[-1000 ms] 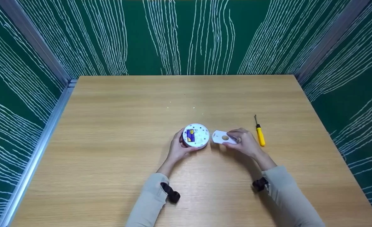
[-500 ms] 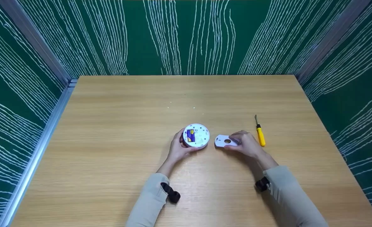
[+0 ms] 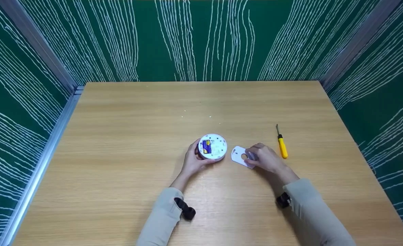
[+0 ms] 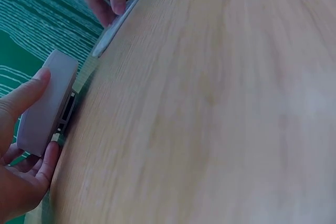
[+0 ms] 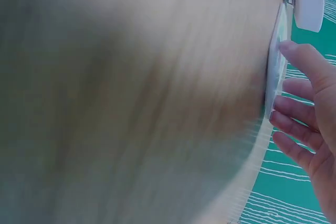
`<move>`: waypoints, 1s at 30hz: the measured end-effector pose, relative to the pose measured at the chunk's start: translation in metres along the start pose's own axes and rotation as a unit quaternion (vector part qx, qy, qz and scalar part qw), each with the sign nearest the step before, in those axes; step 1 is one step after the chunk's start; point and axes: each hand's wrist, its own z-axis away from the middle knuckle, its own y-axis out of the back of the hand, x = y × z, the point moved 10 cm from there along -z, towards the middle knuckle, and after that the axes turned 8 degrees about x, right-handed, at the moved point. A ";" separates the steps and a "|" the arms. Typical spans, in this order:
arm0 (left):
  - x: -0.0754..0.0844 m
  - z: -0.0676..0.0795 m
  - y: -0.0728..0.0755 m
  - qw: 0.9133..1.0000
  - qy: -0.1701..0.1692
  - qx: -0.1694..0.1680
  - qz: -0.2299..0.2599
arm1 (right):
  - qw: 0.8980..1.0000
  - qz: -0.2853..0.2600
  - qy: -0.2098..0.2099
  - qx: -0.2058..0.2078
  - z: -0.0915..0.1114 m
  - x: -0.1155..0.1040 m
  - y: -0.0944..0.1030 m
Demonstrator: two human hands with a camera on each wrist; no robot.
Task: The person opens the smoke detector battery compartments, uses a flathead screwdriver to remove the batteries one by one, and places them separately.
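My left hand (image 3: 192,160) grips a round white device (image 3: 218,147), which looks like a smoke alarm, by its sides. Its underside faces up, with a purple and yellow battery (image 3: 206,147) in it. In the left wrist view, the thumb lies on the device's pale side wall (image 4: 47,103). Just right of it, a thin white mounting plate (image 3: 237,153) with a round hole lies on the table. My right hand (image 3: 268,159) is over the plate's right end, thumb (image 5: 302,56) touching it and the other fingers loosely extended at its edge.
A yellow-handled screwdriver (image 3: 282,145) lies beyond my right hand, its tip pointing away. Several tiny white specks dot the wooden table (image 3: 136,136) farther back. Green panels with white wavy lines (image 3: 147,44) stand around the table.
The right hand has lowered the plate, drawn it slightly toward the body, and turned it; its fingers now lie looser over it. The left hand and the round device have stayed in place.
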 end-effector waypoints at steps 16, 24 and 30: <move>0.002 0.000 -0.002 1.000 -0.015 -0.002 0.013 | 0.997 -0.021 -0.021 0.070 0.007 0.004 0.019; 0.007 0.002 0.000 1.000 -0.017 -0.003 0.013 | 0.992 -0.055 -0.090 0.072 0.018 0.017 0.024; 0.003 0.000 -0.001 1.000 -0.009 -0.004 0.007 | 0.985 -0.061 -0.130 0.095 0.028 0.026 0.032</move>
